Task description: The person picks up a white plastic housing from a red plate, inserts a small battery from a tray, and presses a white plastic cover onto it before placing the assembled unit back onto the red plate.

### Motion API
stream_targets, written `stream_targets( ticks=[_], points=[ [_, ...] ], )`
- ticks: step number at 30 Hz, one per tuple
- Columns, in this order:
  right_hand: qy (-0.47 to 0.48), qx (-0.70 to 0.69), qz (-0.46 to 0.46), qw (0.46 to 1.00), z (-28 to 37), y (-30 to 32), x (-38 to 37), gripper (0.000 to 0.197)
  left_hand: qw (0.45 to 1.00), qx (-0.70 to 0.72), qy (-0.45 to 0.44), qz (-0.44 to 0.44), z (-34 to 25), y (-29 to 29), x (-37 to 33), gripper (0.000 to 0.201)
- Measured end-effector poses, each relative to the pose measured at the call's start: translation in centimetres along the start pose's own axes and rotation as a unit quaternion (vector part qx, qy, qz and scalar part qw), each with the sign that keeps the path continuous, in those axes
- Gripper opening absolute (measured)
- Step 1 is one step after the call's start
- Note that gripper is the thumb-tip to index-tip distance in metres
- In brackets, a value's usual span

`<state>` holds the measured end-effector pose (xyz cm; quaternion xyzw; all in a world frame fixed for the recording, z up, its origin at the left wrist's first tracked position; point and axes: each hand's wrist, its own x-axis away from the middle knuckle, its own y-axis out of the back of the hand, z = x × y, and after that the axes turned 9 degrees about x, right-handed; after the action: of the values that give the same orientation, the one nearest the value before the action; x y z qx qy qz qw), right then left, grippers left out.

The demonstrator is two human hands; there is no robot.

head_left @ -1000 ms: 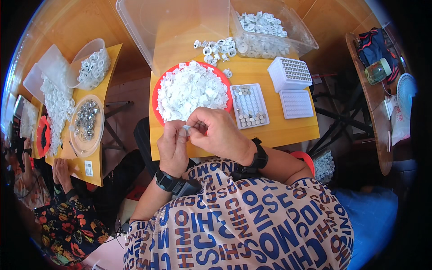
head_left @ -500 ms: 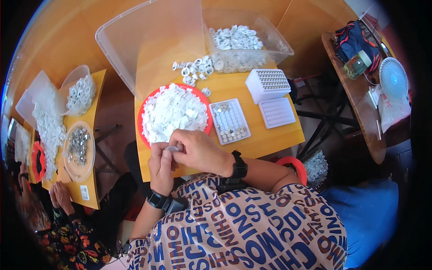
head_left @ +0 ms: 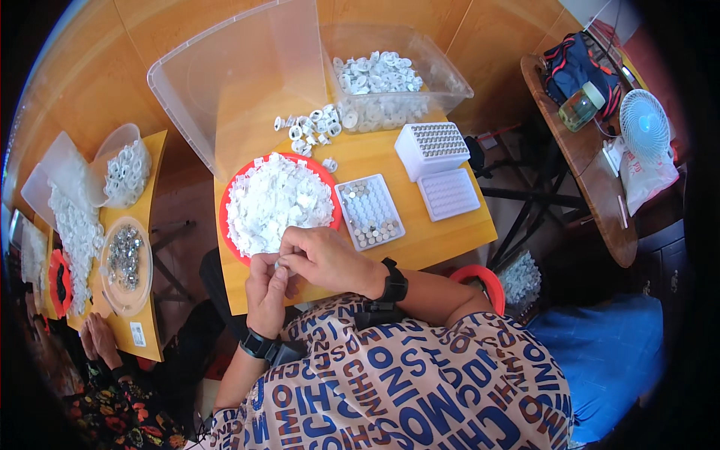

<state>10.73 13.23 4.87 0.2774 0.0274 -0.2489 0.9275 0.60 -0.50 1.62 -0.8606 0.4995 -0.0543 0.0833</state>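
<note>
While the fingers of the left hand (head_left: 264, 300) and right hand (head_left: 319, 257) pinch a small pale part (head_left: 280, 264), with a red bowl (head_left: 335, 193) just beyond them, two-handed working of the part appears in hand, and the next move should call for steady alignment

Small pale part (head_left: 280, 264), pinched, mostly hidden

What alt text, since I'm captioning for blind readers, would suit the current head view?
A person's left hand and right hand pinch a small pale piece in front of a red bowl heaped with white parts. The yellow table also holds a tray partly filled with round discs, stacked white trays and a clear bin of white pieces.
</note>
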Motion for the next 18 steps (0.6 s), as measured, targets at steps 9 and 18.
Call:
stream_targets(
  ticks=[9, 18],
  points=[
    [-0.055, 0.076, -0.098, 0.991, -2.8, 9.7, -3.5, 0.014, 0.998, 0.037, 0.014, -0.044, -0.3, 0.7, 0.1, 0.026],
    [-0.084, -0.057, -0.269, 0.958, -4.9, 17.0, -7.5, 0.021, 0.998, 0.042, 0.041, -0.036, -0.8, 0.4, 0.2, 0.025]
  ],
)
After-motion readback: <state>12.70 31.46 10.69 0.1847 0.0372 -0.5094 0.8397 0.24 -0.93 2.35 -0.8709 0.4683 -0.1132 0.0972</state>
